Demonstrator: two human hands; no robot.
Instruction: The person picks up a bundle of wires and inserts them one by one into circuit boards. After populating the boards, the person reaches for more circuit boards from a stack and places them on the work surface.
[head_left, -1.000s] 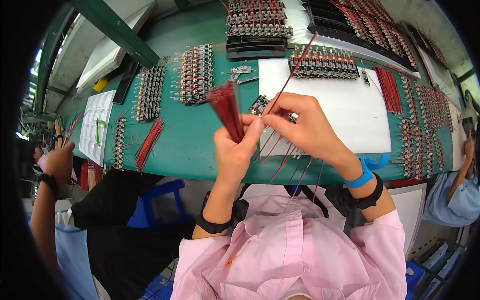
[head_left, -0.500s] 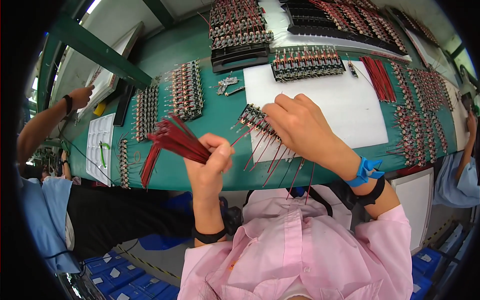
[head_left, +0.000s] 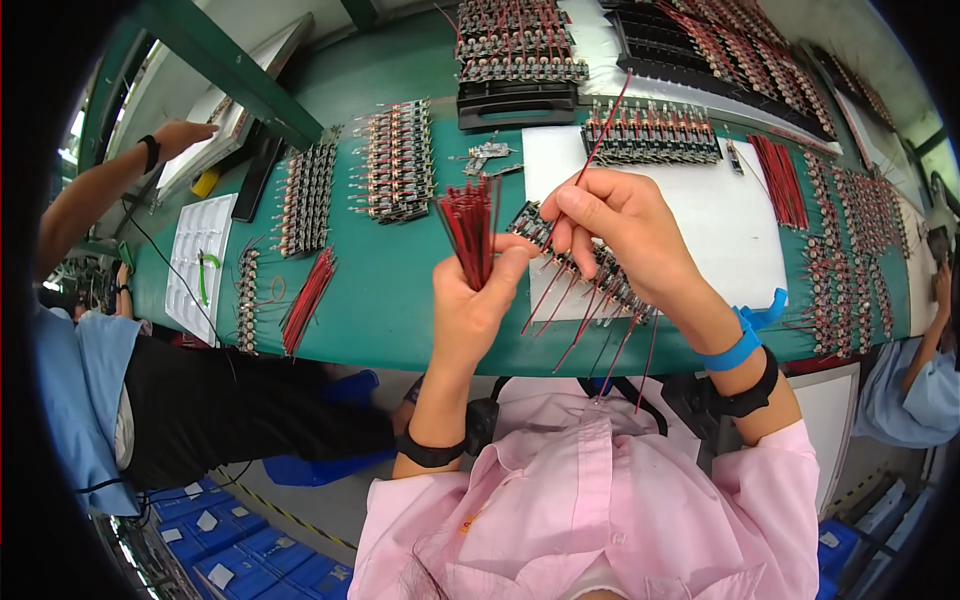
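— Wires: the left hand is closed in a fist round a bundle of red wires, held upright with the tips fanning upward, just in front of the chest. Why upright?

— Probably so single strands stand free to be picked. The right hand has thumb and fingers pinched shut on a single red wire, which slants up and away over the bench.

— What lies under that hand?

— A row of small circuit boards on a white sheet, red leads trailing off it toward the bench edge. It looks laid slantwise to suit the right hand's reach, though that is a guess.

— Farther out?

— On the green bench a loose pile of red wires sits to the left, with more rows of boards beyond, and a black tray at the back. A co-worker's arm reaches in from the far left.
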